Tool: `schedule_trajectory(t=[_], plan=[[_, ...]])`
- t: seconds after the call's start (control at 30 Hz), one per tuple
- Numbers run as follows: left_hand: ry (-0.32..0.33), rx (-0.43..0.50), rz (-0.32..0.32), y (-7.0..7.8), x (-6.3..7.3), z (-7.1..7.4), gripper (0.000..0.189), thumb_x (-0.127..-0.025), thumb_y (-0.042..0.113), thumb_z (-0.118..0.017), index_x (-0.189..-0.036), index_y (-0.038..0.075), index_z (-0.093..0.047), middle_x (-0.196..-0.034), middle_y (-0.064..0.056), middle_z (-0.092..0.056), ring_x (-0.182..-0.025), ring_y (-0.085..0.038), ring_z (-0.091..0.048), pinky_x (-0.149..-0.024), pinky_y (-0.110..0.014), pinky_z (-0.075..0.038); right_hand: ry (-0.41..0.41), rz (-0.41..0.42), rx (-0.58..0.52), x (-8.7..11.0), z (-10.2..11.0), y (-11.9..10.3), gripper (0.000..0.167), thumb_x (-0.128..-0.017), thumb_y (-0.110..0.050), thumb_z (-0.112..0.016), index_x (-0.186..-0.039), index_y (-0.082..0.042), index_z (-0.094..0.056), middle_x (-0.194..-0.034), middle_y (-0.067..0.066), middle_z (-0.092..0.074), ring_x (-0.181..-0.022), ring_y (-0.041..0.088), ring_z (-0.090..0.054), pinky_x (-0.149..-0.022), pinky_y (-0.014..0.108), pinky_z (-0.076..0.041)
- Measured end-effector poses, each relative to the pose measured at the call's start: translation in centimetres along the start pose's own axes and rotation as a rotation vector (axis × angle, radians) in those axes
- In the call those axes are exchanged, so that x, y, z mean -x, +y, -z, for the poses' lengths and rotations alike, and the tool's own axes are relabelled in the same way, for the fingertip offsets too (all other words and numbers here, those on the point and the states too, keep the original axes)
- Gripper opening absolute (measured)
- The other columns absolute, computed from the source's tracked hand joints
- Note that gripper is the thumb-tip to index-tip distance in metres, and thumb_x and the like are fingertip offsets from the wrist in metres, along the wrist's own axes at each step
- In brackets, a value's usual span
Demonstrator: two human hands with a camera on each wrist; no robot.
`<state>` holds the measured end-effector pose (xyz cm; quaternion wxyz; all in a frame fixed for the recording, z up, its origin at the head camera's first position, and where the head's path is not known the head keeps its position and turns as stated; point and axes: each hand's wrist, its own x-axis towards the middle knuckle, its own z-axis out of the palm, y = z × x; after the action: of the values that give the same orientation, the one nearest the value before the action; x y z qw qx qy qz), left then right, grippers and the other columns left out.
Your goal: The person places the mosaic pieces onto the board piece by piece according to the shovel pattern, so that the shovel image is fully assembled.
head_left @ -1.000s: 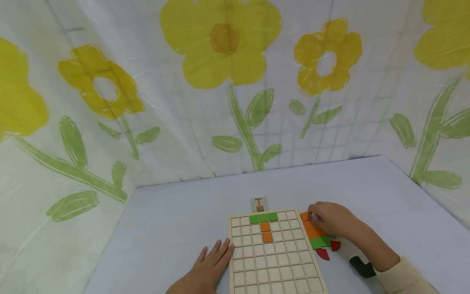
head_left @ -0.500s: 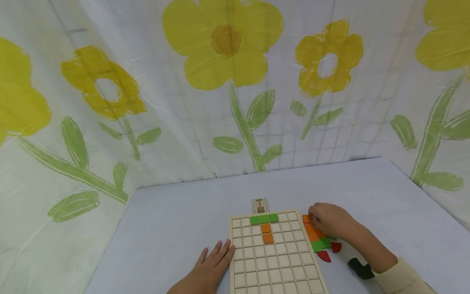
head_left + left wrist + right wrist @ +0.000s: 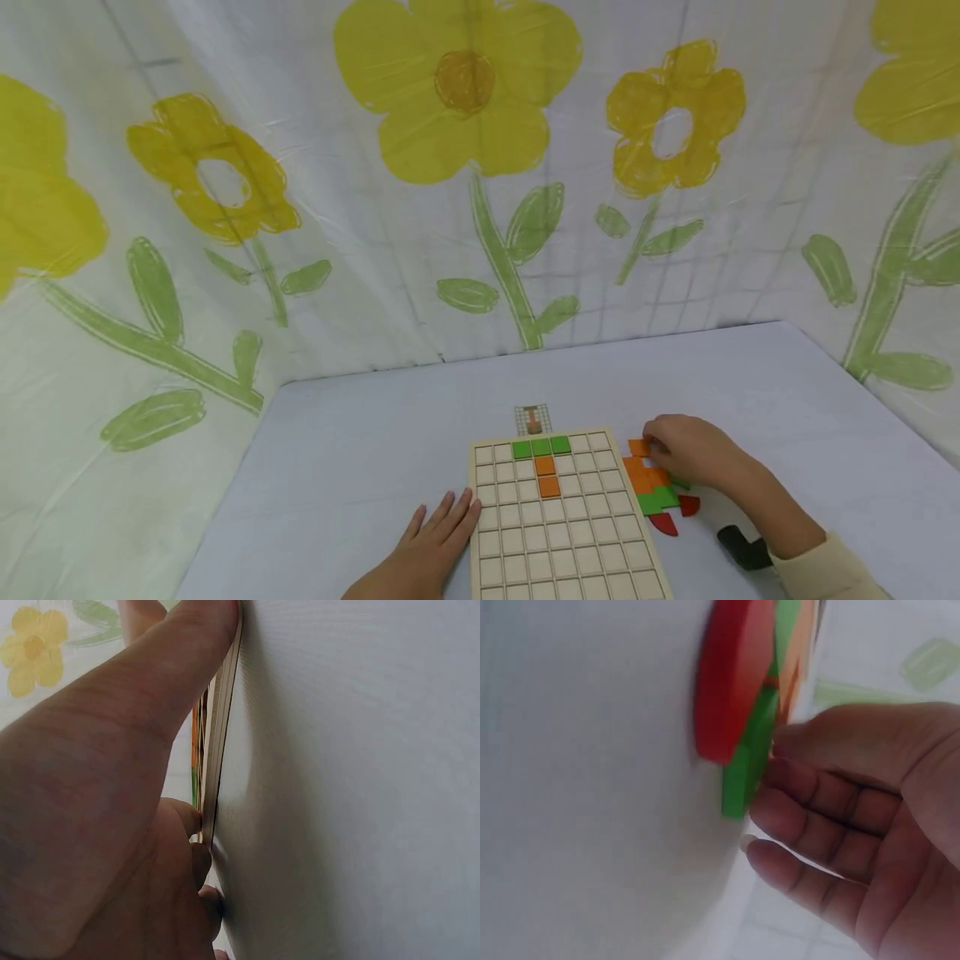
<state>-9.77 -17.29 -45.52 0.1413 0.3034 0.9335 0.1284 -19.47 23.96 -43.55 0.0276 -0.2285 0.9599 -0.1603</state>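
A pale wooden grid board lies on the table. Three green square tiles sit in its top row, with two orange square tiles in a column below. My left hand rests at the board's left edge, fingers extended and fingertips on the rim. Off the board's right side, my right hand has curled fingers and pinches an orange square tile. Beneath and beside that hand lie loose orange tiles and green tiles; the hand hides some. The right wrist view shows a green piece near the fingertips.
Red quarter-round pieces lie near the board's right edge. A black object sits beside the right forearm, partly hidden. Behind the board lies a small printed grid card. A flower-patterned curtain hangs behind the white table.
My right hand has shifted slightly right, and the orange tile at its fingertips has slid right, away from the board. The left hand stays on the board's edge.
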Motion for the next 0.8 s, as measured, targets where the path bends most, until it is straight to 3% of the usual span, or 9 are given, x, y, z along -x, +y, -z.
schedule_trajectory(t=[0.27, 0.43, 0.53, 0.8], plan=[[-0.006, 0.011, -0.001, -0.07, -0.03, -0.02, 0.119, -0.077, 0.081, -0.062, -0.162, 0.011, -0.018, -0.167, -0.008, -0.014, -0.15, -0.034, -0.016, -0.109, -0.068, -0.021, -0.055, -0.017, -0.05, 0.49, 0.89, 0.45, 0.02, -0.082, -0.002, -0.074, -0.101, -0.005, -0.07, -0.086, -0.005, -0.06, -0.072, 0.013, -0.048, -0.066, 0.033, -0.047], [-0.006, 0.008, 0.006, 0.01, 0.02, -0.01, 0.119, -0.076, 0.082, -0.061, -0.162, 0.013, -0.017, -0.167, -0.008, -0.014, -0.151, -0.034, -0.016, -0.109, -0.068, -0.021, 0.011, -0.012, 0.065, 0.35, 0.71, 0.73, 0.023, -0.083, -0.007, -0.079, -0.104, -0.004, -0.071, -0.091, 0.0, -0.059, -0.074, 0.015, -0.052, -0.066, 0.034, -0.051], [-0.008, 0.002, 0.011, 0.07, 0.01, 0.01, 0.12, -0.075, 0.083, -0.061, -0.162, 0.013, -0.017, -0.167, -0.007, -0.014, -0.151, -0.033, -0.016, -0.109, -0.067, -0.021, 0.008, -0.021, 0.119, 0.26, 0.56, 0.89, 0.027, -0.083, -0.008, -0.08, -0.108, -0.003, -0.072, -0.094, 0.005, -0.06, -0.076, 0.018, -0.053, -0.067, 0.036, -0.054], [-0.004, -0.002, 0.005, -0.25, -0.06, -0.34, 0.119, -0.076, 0.082, -0.061, -0.162, 0.013, -0.017, -0.167, -0.008, -0.013, -0.151, -0.034, -0.016, -0.109, -0.068, -0.021, -0.019, -0.026, 0.084, 0.18, 0.31, 1.0, 0.018, -0.08, -0.006, -0.082, -0.096, -0.01, -0.073, -0.086, -0.004, -0.06, -0.073, 0.013, -0.051, -0.069, 0.034, -0.052]])
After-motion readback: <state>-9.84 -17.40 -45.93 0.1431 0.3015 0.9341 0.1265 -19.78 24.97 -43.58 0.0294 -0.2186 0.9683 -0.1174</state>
